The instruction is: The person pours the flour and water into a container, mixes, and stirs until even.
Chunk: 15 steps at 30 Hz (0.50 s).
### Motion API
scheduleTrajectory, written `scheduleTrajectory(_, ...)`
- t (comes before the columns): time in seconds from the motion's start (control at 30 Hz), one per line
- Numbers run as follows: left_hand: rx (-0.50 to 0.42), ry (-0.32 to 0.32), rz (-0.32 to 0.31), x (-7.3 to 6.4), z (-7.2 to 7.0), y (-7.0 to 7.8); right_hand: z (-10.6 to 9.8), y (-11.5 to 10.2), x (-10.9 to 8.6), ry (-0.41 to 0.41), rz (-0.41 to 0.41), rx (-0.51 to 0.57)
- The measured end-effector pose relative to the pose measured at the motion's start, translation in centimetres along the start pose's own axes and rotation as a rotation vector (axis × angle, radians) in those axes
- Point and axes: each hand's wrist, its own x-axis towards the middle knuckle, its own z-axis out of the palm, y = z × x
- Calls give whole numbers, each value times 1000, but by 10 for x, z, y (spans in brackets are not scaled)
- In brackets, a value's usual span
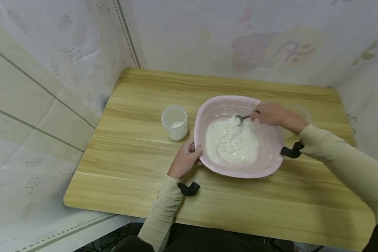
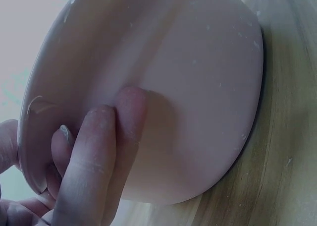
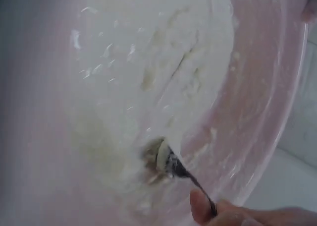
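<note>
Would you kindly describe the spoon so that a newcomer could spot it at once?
On the wooden table, find the pink basin of white mixture. Inside it is the spoon, held by the right hand. Its grey metallic look sets it apart from the pale mixture and pink basin.

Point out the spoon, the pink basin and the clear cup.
Spoon (image 1: pixel 239 120), head view: on its bowl.
Pink basin (image 2: pixel 208 102), left wrist view: on its outer surface.
Clear cup (image 1: pixel 177 134), head view: on its near side wall.
</note>
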Motion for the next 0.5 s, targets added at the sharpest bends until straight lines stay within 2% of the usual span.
scheduleTrajectory(0.17,-6,-13,16,2,2,-3,24,-29,4,-49,-144,-18)
scheduleTrajectory(0.27,-1,-20,22,3,2,-4,35,-44,-6,-136,-182,-46)
scheduleTrajectory(0.4,3,-10,12,3,2,-4,39,-50,-25,-274,-198,-82)
scheduleTrajectory(0.5,7,-1,5,2,1,-3,32,-41,-39,-302,-160,-156)
